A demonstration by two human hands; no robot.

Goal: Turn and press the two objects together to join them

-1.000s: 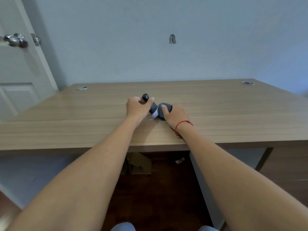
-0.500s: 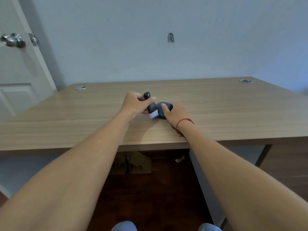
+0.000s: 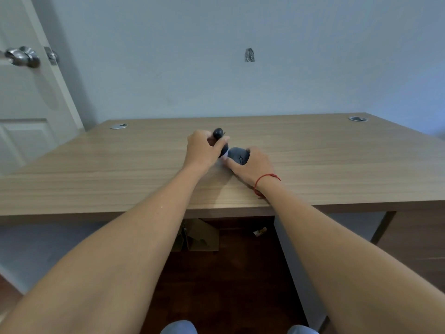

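Observation:
My left hand grips a dark rounded piece, perhaps a cover, whose top sticks up above my fingers. My right hand holds a dark grey computer mouse down on the wooden desk, fingers curled around its sides. A small white patch shows between the two dark parts. Both hands meet at the middle of the desk. A red string bracelet circles my right wrist.
Two metal cable grommets sit at the desk's back corners. A white door with a metal knob stands at the left. A cardboard box lies on the dark floor under the desk. The wall behind is pale blue.
My left hand has lifted and tilted the dark piece slightly up and away from the mouse. My right hand has stayed on the mouse.

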